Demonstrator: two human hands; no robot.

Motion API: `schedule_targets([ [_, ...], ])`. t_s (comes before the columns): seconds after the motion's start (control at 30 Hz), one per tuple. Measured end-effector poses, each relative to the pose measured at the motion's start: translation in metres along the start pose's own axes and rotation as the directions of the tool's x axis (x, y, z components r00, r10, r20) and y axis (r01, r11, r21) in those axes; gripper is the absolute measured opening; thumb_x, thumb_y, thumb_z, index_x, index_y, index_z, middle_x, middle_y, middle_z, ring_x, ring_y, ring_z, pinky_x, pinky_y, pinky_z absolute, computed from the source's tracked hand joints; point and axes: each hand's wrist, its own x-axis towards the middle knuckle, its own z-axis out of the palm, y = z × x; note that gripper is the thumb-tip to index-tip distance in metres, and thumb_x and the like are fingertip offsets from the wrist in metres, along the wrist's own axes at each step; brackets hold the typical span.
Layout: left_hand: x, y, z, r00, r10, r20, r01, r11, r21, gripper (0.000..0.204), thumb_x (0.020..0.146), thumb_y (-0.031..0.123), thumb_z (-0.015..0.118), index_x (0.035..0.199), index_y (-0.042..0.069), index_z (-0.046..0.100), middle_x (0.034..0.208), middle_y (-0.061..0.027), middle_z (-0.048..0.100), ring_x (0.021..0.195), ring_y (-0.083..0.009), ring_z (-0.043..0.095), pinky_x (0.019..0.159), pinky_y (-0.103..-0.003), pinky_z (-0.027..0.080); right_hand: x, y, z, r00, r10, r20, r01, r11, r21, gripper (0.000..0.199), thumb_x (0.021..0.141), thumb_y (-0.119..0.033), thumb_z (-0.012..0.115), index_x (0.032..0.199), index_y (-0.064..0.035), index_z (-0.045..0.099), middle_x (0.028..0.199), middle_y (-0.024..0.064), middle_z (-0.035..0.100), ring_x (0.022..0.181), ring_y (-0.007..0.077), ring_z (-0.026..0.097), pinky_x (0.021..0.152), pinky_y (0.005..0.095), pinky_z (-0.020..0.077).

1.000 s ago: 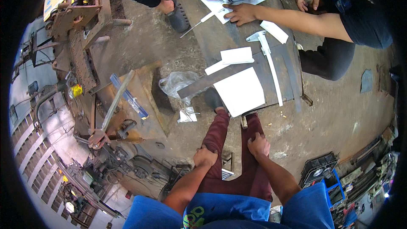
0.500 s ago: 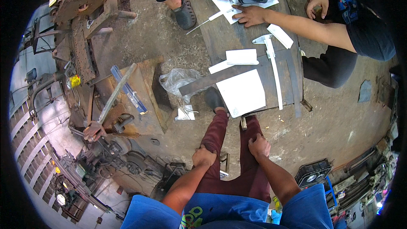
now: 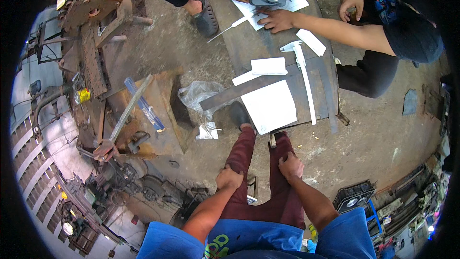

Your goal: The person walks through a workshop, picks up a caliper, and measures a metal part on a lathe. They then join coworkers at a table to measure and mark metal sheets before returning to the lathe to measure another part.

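Observation:
My left hand (image 3: 229, 178) is closed over the left leg of the maroon trousers (image 3: 243, 152), just above the knee. My right hand (image 3: 291, 167) is closed likewise on the right trouser leg, its fingers curled. Both stay off the low dark table (image 3: 306, 100) in front of me. On its near end lies a large white sheet (image 3: 270, 108), partly under a dark flat metal strip (image 3: 235, 92). A smaller folded paper (image 3: 269, 65) sits beyond the strip. To the right, a long vernier caliper (image 3: 305, 79) points toward me.
Across the table, another person's hand (image 3: 275, 20) presses on white paper (image 3: 294, 1) near a thin white-handled tool (image 3: 237, 22). A third hand (image 3: 351, 5) hangs at the table's right. At left stand a rusty metal stand (image 3: 91, 52), a crumpled plastic bag (image 3: 201, 97) and a blue narrow box (image 3: 146, 108).
The view has shifted slightly, so the table appears a little farther left. The other person's far hand has moved a bit on the paper. My hands remain on my legs.

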Motion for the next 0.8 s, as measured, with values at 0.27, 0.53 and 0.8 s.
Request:
schedule_targets([
  [0.27, 0.001, 0.0, -0.004, 0.996, 0.012, -0.084, -0.013, 1.0, -0.012, 0.07, 0.08, 0.049, 0.064, 0.131, 0.002, 0.052, 0.121, -0.0243, 0.061, 0.112, -0.0358, 0.062, 0.097, -0.041, 0.05, -0.011, -0.004, -0.007, 0.995, -0.053, -0.087, 0.052, 0.999, -0.016, 0.037, 0.085, -0.037, 0.059, 0.105, -0.0063, 0.061, 0.099, 0.0208, 0.067, 0.091, 0.0402, 0.068, 0.08, 0.0513, 0.0537],
  [0.53, -0.003, 0.002, -0.024, 0.994, 0.059, -0.095, -0.058, 0.998, 0.018, 0.067, 0.083, 0.05, 0.062, 0.132, 0.005, 0.053, 0.126, -0.0197, 0.062, 0.117, -0.0332, 0.06, 0.099, -0.041, 0.048, -0.015, -0.005, -0.042, 0.988, 0.041, -0.146, -0.016, 0.985, 0.175, 0.039, 0.083, -0.041, 0.059, 0.1, -0.0059, 0.063, 0.093, 0.0226, 0.07, 0.089, 0.0414, 0.068, 0.08, 0.0507, 0.0539],
  [0.8, -0.023, 0.01, -0.026, 0.988, 0.124, -0.093, -0.118, 0.99, 0.073, 0.074, 0.085, 0.052, 0.059, 0.14, 0.005, 0.046, 0.134, -0.0206, 0.057, 0.125, -0.0338, 0.054, 0.106, -0.042, 0.042, -0.023, 0.05, -0.025, 0.983, -0.181, 0.014, 0.163, 0.912, 0.377, 0.038, 0.078, -0.039, 0.065, 0.109, -0.0174, 0.071, 0.11, 0.0128, 0.07, 0.104, 0.0329, 0.066, 0.092, 0.0413, 0.051],
])
